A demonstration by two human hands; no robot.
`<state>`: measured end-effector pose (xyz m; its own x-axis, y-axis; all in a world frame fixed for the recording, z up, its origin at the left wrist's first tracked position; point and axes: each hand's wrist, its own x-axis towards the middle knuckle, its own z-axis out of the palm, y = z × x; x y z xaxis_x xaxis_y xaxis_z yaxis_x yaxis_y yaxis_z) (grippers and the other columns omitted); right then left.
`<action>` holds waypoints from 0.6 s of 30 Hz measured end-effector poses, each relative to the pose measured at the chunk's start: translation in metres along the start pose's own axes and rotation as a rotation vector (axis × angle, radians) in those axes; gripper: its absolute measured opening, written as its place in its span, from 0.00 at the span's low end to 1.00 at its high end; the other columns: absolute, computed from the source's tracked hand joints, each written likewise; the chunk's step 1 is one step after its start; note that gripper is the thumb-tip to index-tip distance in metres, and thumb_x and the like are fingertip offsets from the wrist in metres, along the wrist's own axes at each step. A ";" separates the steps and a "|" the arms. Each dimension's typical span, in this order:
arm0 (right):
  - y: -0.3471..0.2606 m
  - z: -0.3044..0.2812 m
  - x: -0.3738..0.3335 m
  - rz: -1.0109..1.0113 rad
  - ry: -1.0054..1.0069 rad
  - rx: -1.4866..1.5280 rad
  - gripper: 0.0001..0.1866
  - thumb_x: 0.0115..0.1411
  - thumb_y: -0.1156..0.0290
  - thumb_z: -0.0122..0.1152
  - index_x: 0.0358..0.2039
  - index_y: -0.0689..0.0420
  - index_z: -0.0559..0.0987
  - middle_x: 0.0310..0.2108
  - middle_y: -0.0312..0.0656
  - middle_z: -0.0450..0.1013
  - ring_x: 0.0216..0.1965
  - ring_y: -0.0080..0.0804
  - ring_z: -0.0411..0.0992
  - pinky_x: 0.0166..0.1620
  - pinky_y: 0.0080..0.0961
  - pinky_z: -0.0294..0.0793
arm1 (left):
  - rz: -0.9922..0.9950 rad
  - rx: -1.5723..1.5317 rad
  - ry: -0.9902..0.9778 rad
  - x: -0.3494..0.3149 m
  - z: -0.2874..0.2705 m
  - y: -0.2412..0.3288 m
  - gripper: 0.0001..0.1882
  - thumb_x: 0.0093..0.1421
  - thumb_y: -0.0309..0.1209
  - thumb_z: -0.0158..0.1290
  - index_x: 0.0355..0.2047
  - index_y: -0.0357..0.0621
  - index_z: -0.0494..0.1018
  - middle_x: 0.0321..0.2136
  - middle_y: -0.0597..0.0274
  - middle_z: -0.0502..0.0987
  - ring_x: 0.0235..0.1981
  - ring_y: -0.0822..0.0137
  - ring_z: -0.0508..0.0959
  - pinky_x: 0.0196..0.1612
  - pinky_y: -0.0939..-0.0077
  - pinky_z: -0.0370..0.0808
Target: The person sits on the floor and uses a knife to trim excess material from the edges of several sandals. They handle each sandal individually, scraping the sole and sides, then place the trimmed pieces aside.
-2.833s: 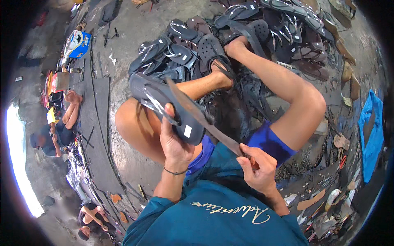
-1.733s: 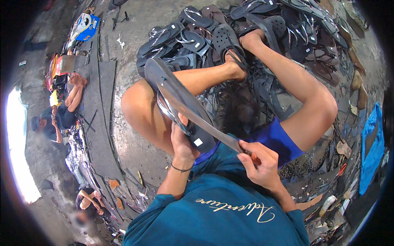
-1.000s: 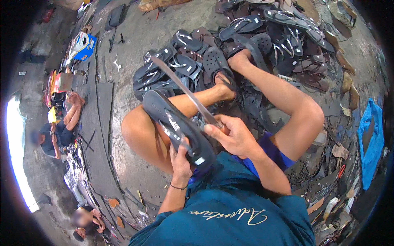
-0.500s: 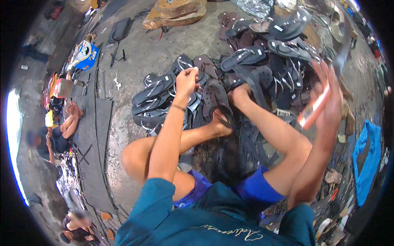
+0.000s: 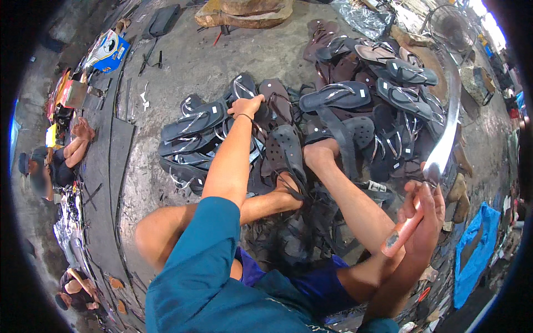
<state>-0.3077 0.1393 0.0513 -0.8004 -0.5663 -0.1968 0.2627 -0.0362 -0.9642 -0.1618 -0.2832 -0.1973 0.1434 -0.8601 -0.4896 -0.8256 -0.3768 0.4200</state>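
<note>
My left hand point(image 5: 245, 106) reaches forward into a pile of flip-flops, against the lower part of a black flip-flop point(image 5: 243, 87) with a white sticker. Its fingers are bent and closed, and what they pinch, if anything, is hidden. A dark brown flip-flop point(image 5: 276, 95) lies right beside that hand. In my right hand point(image 5: 425, 222) is a knife with an orange-brown handle point(image 5: 401, 233) and a long, curved, shiny blade point(image 5: 446, 141). The blade points up and away from me, over the right edge of the larger pile.
Between my legs lie black scraps and straps. A larger heap of flip-flops point(image 5: 336, 95) is ahead to the right. Wooden blocks point(image 5: 244, 14) stand at the far side, a blue cloth-like piece point(image 5: 474, 255) lies at right. Other people point(image 5: 55, 166) sit at far left.
My left hand has moved down onto the flip-flops. My right hand has come lower and nearer, and the blurred knife now shows clearly. The view has shifted.
</note>
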 end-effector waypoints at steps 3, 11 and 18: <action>-0.003 0.004 -0.005 -0.006 -0.066 0.069 0.19 0.67 0.68 0.50 0.57 0.59 0.68 0.35 0.42 0.76 0.17 0.12 0.61 0.17 0.13 0.64 | 0.045 -0.715 -0.312 -0.014 -0.020 -0.014 0.44 0.38 0.38 0.68 0.54 0.25 0.67 0.60 0.40 0.63 0.56 0.45 0.68 0.55 0.47 0.67; -0.002 0.043 -0.024 0.026 -0.051 0.139 0.13 0.68 0.68 0.50 0.51 0.54 0.67 0.39 0.45 0.76 0.27 0.19 0.71 0.28 0.19 0.75 | 0.273 -1.441 -0.402 -0.157 -0.096 -0.004 0.19 0.52 0.35 0.66 0.40 0.38 0.74 0.33 0.60 0.77 0.29 0.67 0.79 0.33 0.69 0.79; 0.024 0.076 -0.035 -0.135 0.004 0.264 0.14 0.69 0.59 0.49 0.49 0.52 0.70 0.30 0.35 0.71 0.24 0.21 0.69 0.22 0.21 0.73 | 0.405 -1.309 -0.703 -0.326 -0.129 -0.096 0.18 0.60 0.40 0.58 0.42 0.37 0.75 0.31 0.59 0.79 0.28 0.69 0.80 0.33 0.74 0.79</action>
<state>-0.2325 0.0961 0.0488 -0.8394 -0.5387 -0.0714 0.2847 -0.3241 -0.9022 -0.0586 -0.0112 0.0207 -0.5532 -0.7873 -0.2722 0.3515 -0.5168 0.7806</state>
